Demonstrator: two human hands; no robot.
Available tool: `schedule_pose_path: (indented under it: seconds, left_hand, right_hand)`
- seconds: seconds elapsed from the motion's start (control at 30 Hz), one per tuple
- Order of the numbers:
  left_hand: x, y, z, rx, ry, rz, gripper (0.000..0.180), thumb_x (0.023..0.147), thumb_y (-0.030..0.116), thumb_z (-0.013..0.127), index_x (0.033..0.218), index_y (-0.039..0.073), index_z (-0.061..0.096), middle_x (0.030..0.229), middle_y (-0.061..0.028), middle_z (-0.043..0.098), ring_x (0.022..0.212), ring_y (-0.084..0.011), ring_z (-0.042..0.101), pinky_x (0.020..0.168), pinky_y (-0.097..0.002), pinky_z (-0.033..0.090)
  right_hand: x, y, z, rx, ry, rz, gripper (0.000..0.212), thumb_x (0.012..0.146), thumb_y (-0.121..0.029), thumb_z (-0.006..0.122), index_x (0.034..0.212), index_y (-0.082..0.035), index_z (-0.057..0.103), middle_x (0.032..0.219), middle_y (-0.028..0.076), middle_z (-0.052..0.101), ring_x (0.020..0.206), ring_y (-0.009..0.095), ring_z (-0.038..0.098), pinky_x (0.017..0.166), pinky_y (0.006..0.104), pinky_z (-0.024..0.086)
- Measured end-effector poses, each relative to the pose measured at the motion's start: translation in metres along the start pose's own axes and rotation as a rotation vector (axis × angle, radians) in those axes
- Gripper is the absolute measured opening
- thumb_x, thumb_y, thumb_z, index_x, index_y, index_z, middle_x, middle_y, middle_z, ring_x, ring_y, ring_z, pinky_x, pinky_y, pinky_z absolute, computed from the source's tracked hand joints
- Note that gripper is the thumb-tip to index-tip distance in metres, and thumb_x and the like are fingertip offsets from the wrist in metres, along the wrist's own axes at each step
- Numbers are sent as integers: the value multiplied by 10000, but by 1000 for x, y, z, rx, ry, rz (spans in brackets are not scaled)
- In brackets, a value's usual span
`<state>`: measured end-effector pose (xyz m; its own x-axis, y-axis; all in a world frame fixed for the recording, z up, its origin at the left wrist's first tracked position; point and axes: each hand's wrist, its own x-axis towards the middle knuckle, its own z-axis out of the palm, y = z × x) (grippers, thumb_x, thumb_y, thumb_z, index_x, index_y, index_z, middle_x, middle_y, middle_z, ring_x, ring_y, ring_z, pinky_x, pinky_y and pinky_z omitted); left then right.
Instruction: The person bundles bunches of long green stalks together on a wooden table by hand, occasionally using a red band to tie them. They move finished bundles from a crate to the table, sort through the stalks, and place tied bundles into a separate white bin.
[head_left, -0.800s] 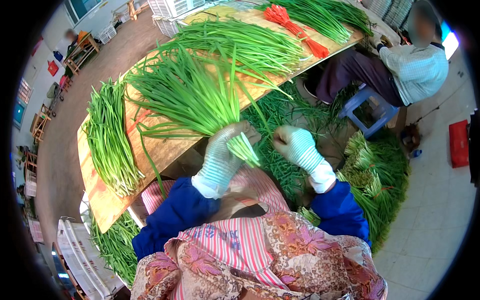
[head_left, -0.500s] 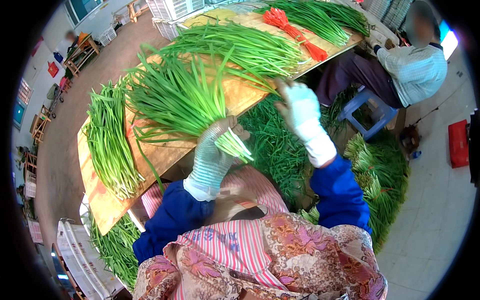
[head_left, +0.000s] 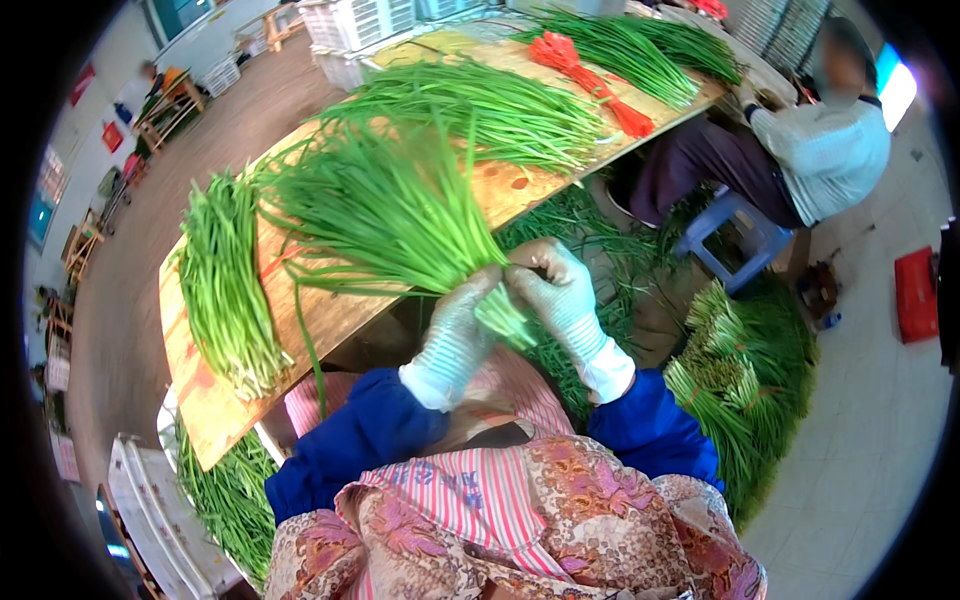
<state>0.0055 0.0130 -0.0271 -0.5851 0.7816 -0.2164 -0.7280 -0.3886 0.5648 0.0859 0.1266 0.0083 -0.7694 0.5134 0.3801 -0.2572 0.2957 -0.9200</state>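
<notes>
A large bunch of garlic chives [head_left: 385, 215] hangs over the near edge of the table, its leaves fanned to the far left and its pale cut ends toward me. My gloved left hand [head_left: 458, 325] is closed around the stems. At the right side of the same stems, my gloved right hand [head_left: 557, 292] has its fingers curled and pinched against the bunch, close to the left thumb. What lies exactly between those fingertips is partly hidden. A second pile of chives [head_left: 228, 285] lies at the table's left end, and another pile [head_left: 480, 110] lies behind the held bunch.
Red ties [head_left: 590, 80] lie on the wooden table [head_left: 215, 400], with more chives [head_left: 630, 50] beyond. Loose leaves [head_left: 580, 225] litter the floor below. Tied bundles [head_left: 735, 375] stand at right. A co-worker [head_left: 830, 150] sits near a blue stool [head_left: 735, 235]. White crates [head_left: 355, 25] stand behind.
My right hand has come back from the pile behind and now meets the stems beside my left hand. The held bunch has shifted slightly right and toward me.
</notes>
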Motion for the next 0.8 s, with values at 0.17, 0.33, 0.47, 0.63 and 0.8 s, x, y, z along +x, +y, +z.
schedule_pose_path:
  seconds: [0.17, 0.33, 0.47, 0.63, 0.8]
  left_hand:
    - [-6, 1, -12, -200, -251, -41, 249, 907, 220, 499, 1071, 44, 565, 1023, -54, 597, 956, -151, 557, 879, -313, 430]
    - [-33, 15, 34, -153, -416, 103, 200, 869, 199, 523, 970, 48, 608, 909, -38, 618, 832, -118, 565, 784, -245, 444]
    - [-14, 11, 31, -8, -57, 183, 169, 753, 182, 622, 833, 33, 618, 773, -57, 631, 691, -155, 590, 653, -267, 484]
    - [-18, 10, 23, -127, -11, 125, 175, 713, 169, 641, 750, 5, 590, 669, -87, 596, 567, -197, 589, 527, -315, 498]
    - [-29, 27, 45, 49, -109, 196, 114, 630, 82, 662, 614, 0, 586, 545, -119, 567, 438, -214, 554, 426, -327, 463]
  right_hand:
    - [-6, 10, 17, -155, 61, -193, 79, 728, -3, 630, 802, -22, 609, 840, 89, 590, 782, 212, 568, 713, 306, 456]
    - [-18, 17, 10, -139, 209, -116, 135, 747, 55, 575, 850, -27, 604, 875, 69, 603, 824, 179, 564, 763, 303, 469]
    - [-15, 42, 4, 260, 122, -107, 72, 862, -55, 544, 924, -22, 559, 890, 27, 558, 824, 121, 516, 765, 263, 428]
    - [-22, 62, -63, 419, -297, 109, 219, 879, -141, 521, 1069, -32, 517, 1022, 44, 552, 939, 149, 507, 857, 317, 399]
    - [-36, 64, -55, 468, -179, 410, 278, 888, -165, 509, 1134, -37, 492, 1074, 57, 543, 966, 169, 509, 863, 330, 408]
